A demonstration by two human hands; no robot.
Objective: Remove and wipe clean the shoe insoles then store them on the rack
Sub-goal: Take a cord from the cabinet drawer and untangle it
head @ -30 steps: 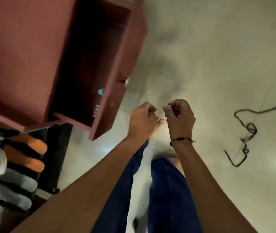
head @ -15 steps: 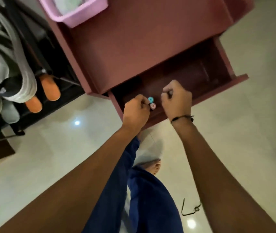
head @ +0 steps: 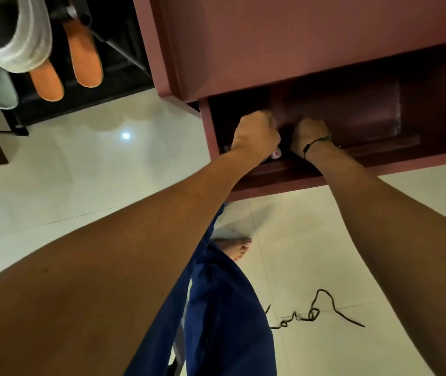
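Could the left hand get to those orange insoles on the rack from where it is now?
Probably yes. The left hand is in the open drawer, and the orange insoles on the rack lie off to its left, with only bare floor showing in between.

Two orange insoles (head: 66, 59) side by side on black rack (head: 124, 77), upper left.
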